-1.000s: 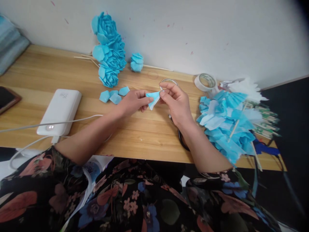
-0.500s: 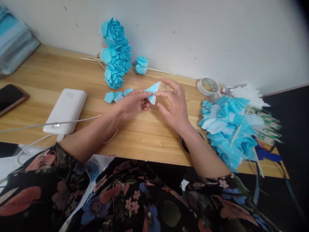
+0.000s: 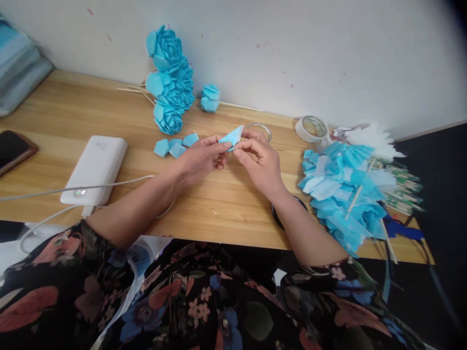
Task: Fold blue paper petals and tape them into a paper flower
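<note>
A small piece of blue paper (image 3: 230,138), folded to a triangle with a pale edge, is held above the middle of the table. My left hand (image 3: 204,156) pinches its left side between thumb and fingers. On its lower right edge the thumb and index finger of my right hand (image 3: 260,158) are closed. Just left of my hands lie several folded blue paper petals (image 3: 176,148). Behind them blue paper roses (image 3: 170,82) on thin sticks lean near the wall, and a smaller blue bud (image 3: 210,98) on a stick lies beside them.
At the right sit a heap of loose blue paper (image 3: 343,189), a roll of white tape (image 3: 311,129) and blue-handled scissors (image 3: 403,228). A white power bank (image 3: 95,167) with a cable and a phone (image 3: 15,150) are at the left. A black ring (image 3: 276,217) lies by my right forearm.
My right hand has closed its fingers on the right edge of the blue paper, and the paper's lower corner is folded up. The view has shifted slightly.
</note>
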{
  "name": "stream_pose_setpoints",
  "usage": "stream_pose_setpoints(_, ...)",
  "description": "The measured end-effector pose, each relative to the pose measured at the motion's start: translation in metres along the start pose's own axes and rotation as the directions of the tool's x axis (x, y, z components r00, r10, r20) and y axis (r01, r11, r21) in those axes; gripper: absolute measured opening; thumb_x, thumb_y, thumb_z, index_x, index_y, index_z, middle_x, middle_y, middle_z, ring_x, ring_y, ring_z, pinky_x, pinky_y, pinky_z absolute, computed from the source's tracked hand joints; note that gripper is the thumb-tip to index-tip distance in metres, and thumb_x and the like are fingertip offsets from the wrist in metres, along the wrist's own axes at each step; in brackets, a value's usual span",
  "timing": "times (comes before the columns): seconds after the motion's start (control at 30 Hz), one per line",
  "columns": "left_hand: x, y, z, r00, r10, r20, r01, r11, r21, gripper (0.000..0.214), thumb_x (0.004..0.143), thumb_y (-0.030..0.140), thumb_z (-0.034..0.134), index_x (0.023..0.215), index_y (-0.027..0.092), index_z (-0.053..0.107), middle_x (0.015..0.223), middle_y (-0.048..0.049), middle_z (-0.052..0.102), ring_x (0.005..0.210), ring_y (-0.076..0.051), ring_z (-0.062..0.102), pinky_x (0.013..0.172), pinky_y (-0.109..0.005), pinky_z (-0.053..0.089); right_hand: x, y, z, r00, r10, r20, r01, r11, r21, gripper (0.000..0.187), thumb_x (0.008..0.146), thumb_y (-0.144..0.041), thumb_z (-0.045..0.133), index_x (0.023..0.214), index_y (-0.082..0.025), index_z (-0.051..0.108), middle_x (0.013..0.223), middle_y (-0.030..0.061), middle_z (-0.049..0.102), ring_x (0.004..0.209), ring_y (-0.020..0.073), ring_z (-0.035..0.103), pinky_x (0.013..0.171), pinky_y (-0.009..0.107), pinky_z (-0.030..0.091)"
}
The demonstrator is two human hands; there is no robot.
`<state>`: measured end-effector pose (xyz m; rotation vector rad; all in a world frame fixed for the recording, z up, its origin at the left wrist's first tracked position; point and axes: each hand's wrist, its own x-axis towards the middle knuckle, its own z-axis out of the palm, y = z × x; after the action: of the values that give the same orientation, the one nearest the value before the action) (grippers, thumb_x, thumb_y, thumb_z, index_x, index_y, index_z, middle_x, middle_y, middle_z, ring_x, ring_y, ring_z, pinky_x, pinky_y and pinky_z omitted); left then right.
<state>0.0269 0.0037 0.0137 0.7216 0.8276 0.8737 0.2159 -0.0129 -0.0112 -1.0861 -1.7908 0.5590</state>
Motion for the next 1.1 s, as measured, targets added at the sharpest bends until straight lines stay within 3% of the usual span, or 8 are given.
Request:
stream_pose_setpoints(0.17, -0.0008, 0.0009, 0.0016, 1.000, 0.006, -0.006, -0.006, 1.000, 0.018, 0.018, 0.089, 0.009, 0.078, 0.078, 0.015, 0.065, 0.064, 0.0037, 0.061, 0.055, -0.007, 0.057, 0.054, -0.021, 0.043, 0.0005, -0.0054, 0.0038, 0.992, 0.123, -0.009, -0.121, 0.981, 0.150, 0.010, 0.092, -0.035, 0.073, 0.087, -0.026, 0.073, 0.118, 0.0041, 0.078, 0.112, 0.0209, 0.072, 0.095, 0.039, 0.062)
stream_pose_setpoints(0.5, -0.0010, 0.0011, 0.0023, 1.000, 0.007, -0.026, -0.006, 0.999, 0.036, 0.022, 0.089, 0.007, 0.077, 0.074, 0.015, 0.063, 0.062, 0.0035, 0.061, 0.053, -0.007, 0.057, 0.054, -0.021, 0.043, 0.0038, -0.0090, 0.0053, 0.965, 0.261, 0.003, -0.256, 0.941, 0.220, 0.014, 0.087, -0.035, 0.072, 0.081, -0.024, 0.066, 0.088, -0.0006, 0.076, 0.084, 0.0148, 0.069, 0.080, 0.032, 0.060)
stream_pose_setpoints(0.7, 0.0003, -0.0004, -0.0007, 1.000, 0.026, -0.006, -0.026, 0.999, 0.042, 0.019, 0.089, 0.010, 0.078, 0.076, 0.015, 0.065, 0.061, 0.0036, 0.061, 0.053, -0.007, 0.056, 0.054, -0.021, 0.043, 0.0042, -0.0071, 0.0065, 0.951, 0.306, 0.044, -0.303, 0.892, 0.337, 0.025, 0.084, -0.034, 0.076, 0.107, -0.027, 0.068, 0.096, -0.0007, 0.079, 0.090, 0.0172, 0.073, 0.085, 0.036, 0.061)
stream_pose_setpoints(0.87, 0.0011, -0.0013, -0.0011, 0.999, 0.033, -0.007, -0.032, 0.996, 0.088, 0.023, 0.086, 0.013, 0.082, 0.074, 0.016, 0.063, 0.061, 0.0035, 0.061, 0.054, -0.007, 0.057, 0.055, -0.021, 0.043, 0.0039, -0.0090, 0.0049, 0.954, 0.293, 0.061, -0.299, 0.914, 0.274, 0.010, 0.086, -0.034, 0.072, 0.091, -0.025, 0.068, 0.091, -0.0007, 0.076, 0.086, 0.0159, 0.069, 0.085, 0.035, 0.058)
stream_pose_setpoints(1.1, 0.0022, -0.0015, -0.0028, 0.998, 0.065, 0.007, -0.065, 0.988, 0.140, 0.022, 0.086, 0.014, 0.082, 0.074, 0.015, 0.064, 0.059, 0.0031, 0.061, 0.053, -0.007, 0.055, 0.054, -0.020, 0.042, 0.0047, -0.0097, 0.0044, 0.962, 0.270, 0.049, -0.273, 0.922, 0.274, 0.013, 0.085, -0.035, 0.070, 0.083, -0.024, 0.064, 0.081, -0.0024, 0.067, 0.077, 0.0139, 0.061, 0.079, 0.033, 0.055)
